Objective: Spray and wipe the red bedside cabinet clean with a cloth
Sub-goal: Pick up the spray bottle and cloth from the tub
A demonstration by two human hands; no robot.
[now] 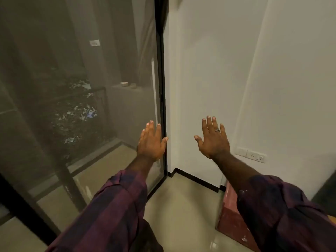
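The red bedside cabinet (231,217) stands on the floor at the lower right, against the white wall; my right sleeve covers most of it. My left hand (151,142) is stretched out in front of me with straight fingers, holding nothing, in front of the dark door frame. My right hand (212,139) is also held out flat with fingers spread, a ring on one finger, empty, before the white wall. Both hands are well above and beyond the cabinet. No cloth or spray bottle is in view.
A glass sliding door with a black frame (161,88) fills the left half, with a balcony and railing behind it. A white wall meets it at the corner. A socket and switch plate (251,155) sits low on the wall. Pale tiled floor (181,211) lies between door and cabinet.
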